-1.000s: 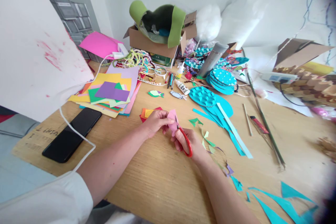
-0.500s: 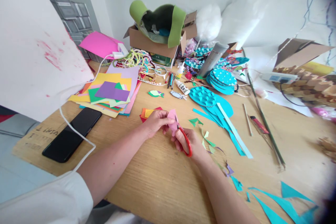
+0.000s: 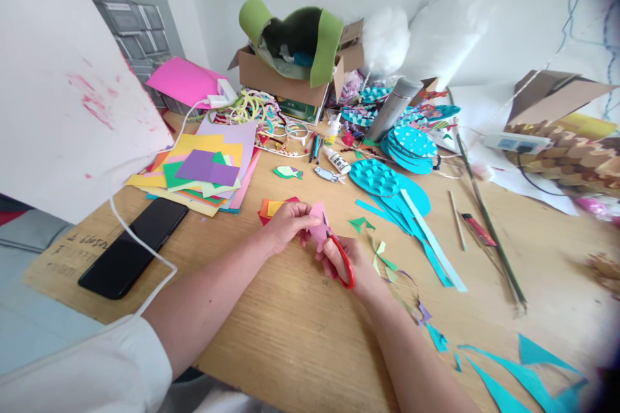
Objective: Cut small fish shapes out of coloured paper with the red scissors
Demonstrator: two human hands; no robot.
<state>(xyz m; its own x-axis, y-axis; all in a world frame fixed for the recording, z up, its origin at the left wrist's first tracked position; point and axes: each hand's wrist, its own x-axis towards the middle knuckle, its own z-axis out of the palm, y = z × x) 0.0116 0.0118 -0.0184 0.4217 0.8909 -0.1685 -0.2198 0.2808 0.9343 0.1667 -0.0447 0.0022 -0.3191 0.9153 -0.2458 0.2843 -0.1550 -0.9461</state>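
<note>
Between the thumb and fingers of my left hand (image 3: 289, 227) is a small piece of pink paper (image 3: 318, 214). My right hand (image 3: 351, 264) is closed on red-handled scissors (image 3: 347, 262), whose blades lie at the pink paper. Just behind my left hand, small red, orange and yellow paper pieces (image 3: 274, 208) are stacked on the wooden table (image 3: 271, 348). Farther back lie a green and white paper fish (image 3: 289, 173) and a grey and white one (image 3: 328, 175).
Colored paper sheets (image 3: 208, 168) and a black phone (image 3: 133, 248) lie on the left, with a white cable crossing the phone. Blue paper discs (image 3: 375, 177), strips and green scraps (image 3: 361, 224) are on the right. Glue bottles (image 3: 338, 160) and a grey flask (image 3: 394, 110) are behind.
</note>
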